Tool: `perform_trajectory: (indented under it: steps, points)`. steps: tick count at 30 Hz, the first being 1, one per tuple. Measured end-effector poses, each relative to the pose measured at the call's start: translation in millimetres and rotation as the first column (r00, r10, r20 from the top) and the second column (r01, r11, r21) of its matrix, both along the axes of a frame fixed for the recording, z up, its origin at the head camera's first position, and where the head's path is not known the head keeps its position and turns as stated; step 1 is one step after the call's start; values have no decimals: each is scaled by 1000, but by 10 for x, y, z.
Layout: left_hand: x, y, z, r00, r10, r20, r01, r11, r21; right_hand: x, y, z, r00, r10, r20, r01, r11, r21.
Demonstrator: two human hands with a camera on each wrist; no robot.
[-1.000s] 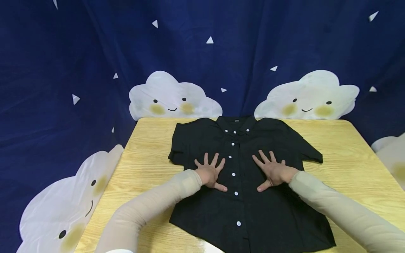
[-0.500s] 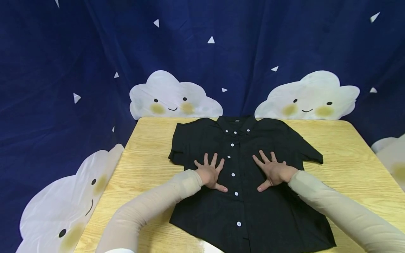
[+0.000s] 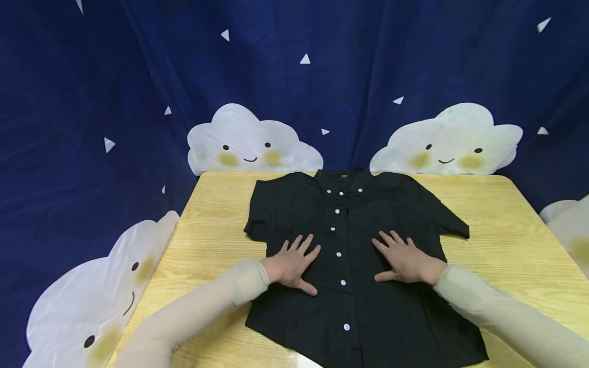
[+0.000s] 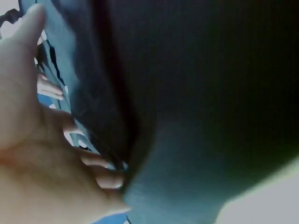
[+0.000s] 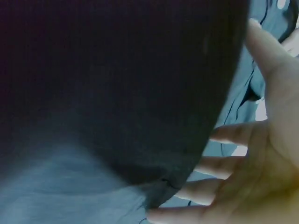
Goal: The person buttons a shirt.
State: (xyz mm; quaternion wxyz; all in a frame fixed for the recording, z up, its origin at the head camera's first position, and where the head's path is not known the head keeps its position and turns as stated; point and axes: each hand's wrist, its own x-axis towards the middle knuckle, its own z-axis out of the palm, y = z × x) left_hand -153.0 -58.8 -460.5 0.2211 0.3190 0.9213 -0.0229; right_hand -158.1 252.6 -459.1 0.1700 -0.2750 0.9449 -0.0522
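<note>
A black short-sleeved button-up shirt (image 3: 391, 317) lies spread front side up, its collar at the far edge and a row of white buttons down the middle. My left hand (image 3: 291, 263) is over the shirt's left half, fingers spread. On the other side of the button row, my right hand (image 3: 405, 258) also has its fingers spread over the cloth. Neither hand grips anything. Close up in the left wrist view, dark cloth (image 4: 187, 93) fills most of the picture beside the palm. The right wrist view likewise shows dark cloth (image 5: 117, 93) next to the splayed fingers.
The shirt lies on a light wood-grain table (image 3: 216, 214) with rounded far corners. Behind it hangs a dark blue curtain (image 3: 276, 66) with white triangles and smiling clouds (image 3: 257, 133). A white patch (image 3: 306, 362) shows at the shirt's lower hem.
Both hands have drawn back slightly toward the near edge and outward, the left hand moving left and the right hand a little right. The shirt stays in place.
</note>
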Motion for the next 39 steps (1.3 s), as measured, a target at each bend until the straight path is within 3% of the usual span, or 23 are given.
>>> perform_trajectory:
  steps: [4,8,13,20,28,39]
  points:
    - [119,-99,-40,999,6,-46,-7,1000,-27,163,70,-13,1000,11,3,-11,1000,-28]
    - [134,-106,-66,997,36,-64,-42,996,-84,216,108,-48,1000,-1,8,1,999,-42]
    - [106,-104,-70,998,38,-58,-47,984,-170,210,145,-79,1000,16,10,-15,998,-58]
    - [106,-223,-82,996,31,-82,-42,991,-130,228,344,-127,1000,21,-17,-22,997,-73]
    - [56,-362,-80,995,-42,-92,21,977,-213,212,625,-141,1000,6,6,-6,997,-78]
    - [107,-271,-96,996,13,-83,-34,968,-249,146,710,-140,996,-18,93,28,994,-102]
